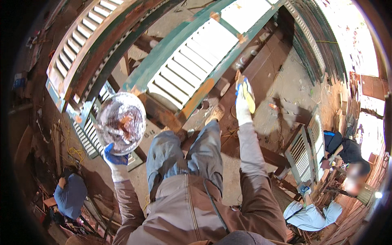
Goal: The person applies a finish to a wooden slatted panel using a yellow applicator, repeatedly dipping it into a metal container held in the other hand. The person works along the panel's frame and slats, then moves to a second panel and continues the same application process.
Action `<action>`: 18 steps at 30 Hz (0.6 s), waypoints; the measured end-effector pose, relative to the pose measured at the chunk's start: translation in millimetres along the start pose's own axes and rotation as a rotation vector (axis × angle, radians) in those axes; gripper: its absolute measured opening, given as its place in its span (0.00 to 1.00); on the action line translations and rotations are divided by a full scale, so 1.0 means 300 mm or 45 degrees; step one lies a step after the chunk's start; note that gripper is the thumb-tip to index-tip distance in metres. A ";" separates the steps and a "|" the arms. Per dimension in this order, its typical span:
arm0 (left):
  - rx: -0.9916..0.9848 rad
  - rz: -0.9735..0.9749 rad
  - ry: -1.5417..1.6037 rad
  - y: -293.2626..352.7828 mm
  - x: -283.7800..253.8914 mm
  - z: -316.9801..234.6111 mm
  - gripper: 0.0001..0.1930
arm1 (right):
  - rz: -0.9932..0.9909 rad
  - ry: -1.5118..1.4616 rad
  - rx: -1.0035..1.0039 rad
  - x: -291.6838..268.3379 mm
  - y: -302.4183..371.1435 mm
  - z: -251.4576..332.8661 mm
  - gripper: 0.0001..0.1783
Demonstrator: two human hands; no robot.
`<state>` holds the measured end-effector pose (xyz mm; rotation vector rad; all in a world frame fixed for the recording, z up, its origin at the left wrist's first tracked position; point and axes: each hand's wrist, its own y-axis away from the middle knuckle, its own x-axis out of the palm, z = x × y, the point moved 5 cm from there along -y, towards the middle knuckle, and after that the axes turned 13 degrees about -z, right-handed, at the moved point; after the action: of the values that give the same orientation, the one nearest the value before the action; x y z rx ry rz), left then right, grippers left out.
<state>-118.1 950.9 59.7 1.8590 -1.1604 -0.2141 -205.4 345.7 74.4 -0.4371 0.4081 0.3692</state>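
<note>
Landmark = long green-framed, white-slatted shutter [192, 63], mid-view. Round silvery metal bowl [137, 111] w/ brown residue [127, 125] inside sits just off its near-L corner; can't tell if touching. L hand [115, 161], in white-and-blue glove, grasps bowl's near rim. R hand [241, 105], gloved alike, is past the shutter's R edge, closed round slim yellow object [249, 100]; kind too small to tell.

Handling: bowl looks stiff, prob. fairly light, but contents may slide if tilted; smeared inner wall prob. slippery, so best hold = rim, thumb over, fingers under. Yellow obj. looks light; grip mid-length.

Count: 1 bowl, 1 yellow obj., 2 gloved hands. Besides landmark: 1 brown-edged, white-slatted shutter [83, 30] to its L; 2 pale-slatted shutters [300, 159] near-R. Also 3 other people: 1 in blue top [71, 196] near-L of landmark; 1 in dark clothes [354, 152] + 1 in pale top [312, 216] near-R.
</note>
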 end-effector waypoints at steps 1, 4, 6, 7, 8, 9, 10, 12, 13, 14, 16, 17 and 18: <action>-0.019 -0.003 -0.010 -0.013 0.013 0.017 0.30 | -0.048 0.093 -0.179 0.033 -0.092 -0.035 0.21; -0.036 -0.089 0.032 0.004 0.079 0.056 0.30 | -0.002 0.445 -0.513 0.167 -0.284 -0.033 0.21; 0.011 -0.086 0.083 0.072 0.254 0.078 0.32 | 0.059 0.550 -0.571 0.246 -0.348 -0.071 0.21; 0.043 -0.058 0.065 0.071 0.305 0.086 0.33 | 0.050 0.710 -0.671 0.279 -0.377 -0.111 0.23; 0.032 -0.045 0.090 0.077 0.339 0.099 0.34 | 0.109 0.857 -0.764 0.307 -0.372 -0.122 0.24; 0.018 -0.028 0.112 0.076 0.381 0.110 0.34 | 0.166 1.007 -0.854 0.335 -0.361 -0.135 0.24; 0.001 -0.008 0.130 0.072 0.430 0.121 0.35 | 0.173 1.137 -0.968 0.362 -0.348 -0.142 0.23; 0.012 -0.014 0.120 0.054 0.461 0.141 0.34 | 0.290 1.269 -0.975 0.382 -0.290 -0.123 0.21; -0.031 -0.017 0.086 0.026 0.446 0.157 0.33 | 0.376 1.324 -0.973 0.374 -0.260 -0.108 0.20; -0.043 -0.037 0.146 0.006 0.463 0.176 0.32 | 0.358 1.359 -1.037 0.348 -0.240 -0.086 0.20; -0.029 0.003 0.171 0.008 0.535 0.193 0.31 | 0.460 1.350 -1.013 0.286 -0.233 -0.071 0.22; -0.012 0.027 0.186 0.010 0.566 0.192 0.31 | 0.598 1.336 -0.892 0.263 -0.251 -0.046 0.23; -0.019 0.041 0.207 -0.015 0.565 0.200 0.31 | 0.593 1.297 -0.831 0.248 -0.285 -0.052 0.25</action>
<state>-56.5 782.3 71.6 1.8078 -1.0731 -0.0514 -110.2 285.2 55.9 -1.1801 1.4114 0.7268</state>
